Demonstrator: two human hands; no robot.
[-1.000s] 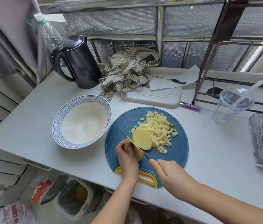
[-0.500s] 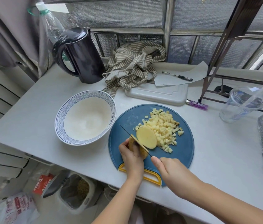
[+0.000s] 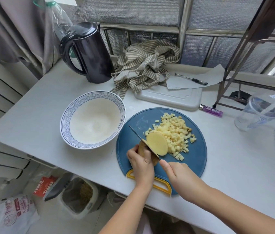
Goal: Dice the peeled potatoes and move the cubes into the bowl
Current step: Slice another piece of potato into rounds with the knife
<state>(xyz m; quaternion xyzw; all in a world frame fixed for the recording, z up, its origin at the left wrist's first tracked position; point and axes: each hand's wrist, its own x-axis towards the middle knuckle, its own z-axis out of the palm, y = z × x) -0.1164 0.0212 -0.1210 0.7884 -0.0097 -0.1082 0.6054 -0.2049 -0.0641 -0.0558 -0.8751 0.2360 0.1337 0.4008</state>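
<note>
My left hand point(image 3: 141, 160), low in the middle of the frame, curls round the end of the potato point(image 3: 157, 144). My right hand point(image 3: 179, 174), just beside it, grips the knife point(image 3: 148, 146), whose blade stands in the potato behind a pale slice. Both are at the near part of the blue cutting board point(image 3: 195, 159), where the heap of cubes point(image 3: 175, 130) touches the potato's upper right, and the bowl point(image 3: 73, 108) sits on the counter point(image 3: 32, 115) just left of the board.
</note>
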